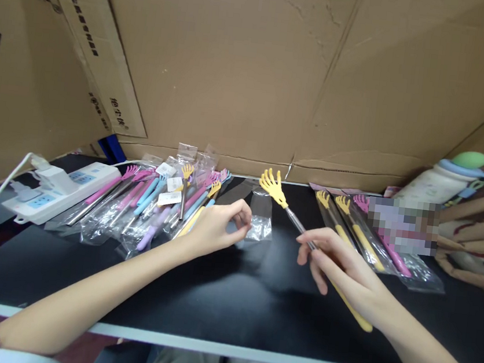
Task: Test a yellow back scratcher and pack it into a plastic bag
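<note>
My right hand (pixel 341 263) holds a yellow back scratcher (pixel 274 186) by its metal rod. Its claw-shaped head points up and to the left, and its yellow handle slants down under my wrist. My left hand (pixel 222 223) has thumb and forefinger curled together in a pinch. The fingertips meet at the left edge of a small clear plastic bag (pixel 261 221) on the black table (pixel 228 302); whether they grip it is hard to see. Just left of that hand lies a pile of bagged back scratchers (pixel 153 194) in pink, blue, purple and yellow, some with white tags.
Several bagged back scratchers (pixel 362 236), yellow and pink, lie at the right. Behind them stand a white bottle (pixel 428 182) with a blue lid and a plush toy (pixel 481 232). A white power strip (pixel 68 191) with plugs sits at the left. Cardboard (pixel 238 64) walls the back.
</note>
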`<action>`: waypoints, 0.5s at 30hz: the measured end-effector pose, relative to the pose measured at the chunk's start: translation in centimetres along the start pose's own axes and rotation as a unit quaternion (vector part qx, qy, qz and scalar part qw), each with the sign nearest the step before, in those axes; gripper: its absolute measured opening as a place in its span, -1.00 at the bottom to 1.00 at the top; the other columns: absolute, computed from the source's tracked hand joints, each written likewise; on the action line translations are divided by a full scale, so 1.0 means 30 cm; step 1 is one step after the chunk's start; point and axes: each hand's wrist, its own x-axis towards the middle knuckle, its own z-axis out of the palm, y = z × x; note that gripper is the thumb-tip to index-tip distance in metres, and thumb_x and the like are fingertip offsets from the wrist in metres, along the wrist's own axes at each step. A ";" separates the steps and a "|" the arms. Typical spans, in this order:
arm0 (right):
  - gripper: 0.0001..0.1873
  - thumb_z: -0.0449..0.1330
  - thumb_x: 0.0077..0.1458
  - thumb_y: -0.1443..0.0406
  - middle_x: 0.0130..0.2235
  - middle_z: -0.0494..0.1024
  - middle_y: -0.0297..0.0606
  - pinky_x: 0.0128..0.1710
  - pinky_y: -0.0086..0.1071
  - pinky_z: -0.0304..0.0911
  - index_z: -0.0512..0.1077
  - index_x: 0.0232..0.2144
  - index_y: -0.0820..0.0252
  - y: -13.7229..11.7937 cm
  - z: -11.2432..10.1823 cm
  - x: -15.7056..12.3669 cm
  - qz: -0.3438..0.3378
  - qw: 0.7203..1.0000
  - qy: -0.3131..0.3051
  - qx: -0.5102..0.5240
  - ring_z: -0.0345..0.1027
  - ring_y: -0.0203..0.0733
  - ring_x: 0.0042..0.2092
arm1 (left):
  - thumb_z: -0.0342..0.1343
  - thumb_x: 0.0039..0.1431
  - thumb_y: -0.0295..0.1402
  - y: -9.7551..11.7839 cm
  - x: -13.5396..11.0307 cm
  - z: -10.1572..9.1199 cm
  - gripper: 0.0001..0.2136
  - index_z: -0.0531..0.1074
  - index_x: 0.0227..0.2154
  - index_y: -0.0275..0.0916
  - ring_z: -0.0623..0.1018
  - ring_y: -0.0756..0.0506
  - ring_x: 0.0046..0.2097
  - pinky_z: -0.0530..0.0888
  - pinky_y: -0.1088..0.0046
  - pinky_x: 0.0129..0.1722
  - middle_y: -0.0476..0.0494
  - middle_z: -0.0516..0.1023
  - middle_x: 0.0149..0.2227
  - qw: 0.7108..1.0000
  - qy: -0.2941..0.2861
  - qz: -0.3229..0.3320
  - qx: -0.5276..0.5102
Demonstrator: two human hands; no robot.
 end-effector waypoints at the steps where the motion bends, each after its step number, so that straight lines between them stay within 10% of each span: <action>1: -0.73 -0.02 0.24 0.17 -0.32 0.45 -0.28 -0.50 -0.47 0.25 0.29 -0.08 0.13 0.014 0.001 -0.017 0.012 0.999 0.004 0.029 0.26 -0.42 -0.55 | 0.05 0.05 -0.46 0.005 -0.003 0.002 -0.91 0.31 -0.35 -0.19 0.52 0.04 -0.37 0.39 0.56 -0.32 0.08 0.51 -0.41 1.000 -0.008 0.002 0.006; 8: -0.73 0.01 0.19 0.14 -0.23 0.55 -0.15 -0.30 -0.24 0.36 0.33 -0.12 0.10 0.069 -0.002 -0.155 0.072 0.973 0.045 0.213 0.44 -0.17 -0.38 | 0.04 0.05 -0.48 0.031 -0.030 0.051 -0.86 0.40 -0.34 -0.14 0.50 0.04 -0.33 0.30 0.55 -0.39 0.09 0.52 -0.37 0.980 -0.050 0.143 0.125; 15: -0.81 0.12 0.13 0.17 -0.26 0.57 -0.17 -0.25 -0.26 0.37 0.28 -0.20 0.06 0.118 0.013 -0.247 0.035 0.985 0.110 0.129 0.45 -0.15 -0.29 | 0.01 0.18 -0.32 0.028 -0.051 0.094 -0.91 0.40 -0.37 -0.13 0.43 0.03 -0.37 0.19 0.46 -0.45 0.07 0.48 -0.41 0.943 -0.054 0.224 0.241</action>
